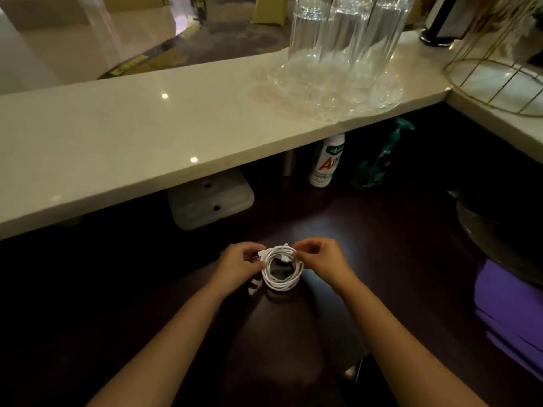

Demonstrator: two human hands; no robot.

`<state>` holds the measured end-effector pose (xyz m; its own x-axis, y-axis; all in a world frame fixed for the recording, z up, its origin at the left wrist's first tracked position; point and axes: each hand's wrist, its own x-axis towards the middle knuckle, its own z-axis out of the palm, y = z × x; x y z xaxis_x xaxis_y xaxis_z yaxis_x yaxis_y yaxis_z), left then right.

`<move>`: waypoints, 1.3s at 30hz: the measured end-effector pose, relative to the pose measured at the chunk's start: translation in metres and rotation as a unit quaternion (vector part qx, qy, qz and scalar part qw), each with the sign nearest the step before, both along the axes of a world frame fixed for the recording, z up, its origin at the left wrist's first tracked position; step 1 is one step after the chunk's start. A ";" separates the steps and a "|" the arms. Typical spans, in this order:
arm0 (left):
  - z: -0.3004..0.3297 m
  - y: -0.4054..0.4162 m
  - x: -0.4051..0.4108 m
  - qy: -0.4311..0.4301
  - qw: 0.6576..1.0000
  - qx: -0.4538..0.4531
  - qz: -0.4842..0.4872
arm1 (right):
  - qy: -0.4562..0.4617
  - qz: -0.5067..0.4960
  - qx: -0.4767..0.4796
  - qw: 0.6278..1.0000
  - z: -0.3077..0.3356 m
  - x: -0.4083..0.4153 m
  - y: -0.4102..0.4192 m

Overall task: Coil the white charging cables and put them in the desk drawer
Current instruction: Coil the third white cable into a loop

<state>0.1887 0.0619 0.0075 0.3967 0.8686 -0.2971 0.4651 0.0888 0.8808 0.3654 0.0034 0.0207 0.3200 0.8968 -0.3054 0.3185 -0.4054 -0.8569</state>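
A white charging cable (282, 281) is wound into a small round coil and hangs between both hands over the dark desk surface (382, 259). My left hand (239, 264) pinches the coil's upper left side, where a plug end sticks out. My right hand (321, 259) pinches the coil's upper right side. A short white piece (254, 286), perhaps another cable end, lies on the desk just below my left hand. No drawer shows in the head view.
A cream stone counter (147, 136) runs above the desk, carrying upturned glasses (338, 39) on a clear tray. Under it stand a white box (210, 198), a white bottle (326, 161) and a green spray bottle (379, 160). Purple cloth (511, 315) lies at the right.
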 end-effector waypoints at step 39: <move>-0.043 -0.015 0.022 0.090 0.982 0.163 0.028 | -0.183 0.073 0.028 0.980 -0.044 0.003 0.003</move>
<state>0.2106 0.0469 -0.0357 0.3114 0.9483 -0.0613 0.6186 -0.1533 0.7706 0.3687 0.0069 -0.0233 0.2669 0.9529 -0.1438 0.6591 -0.2894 -0.6941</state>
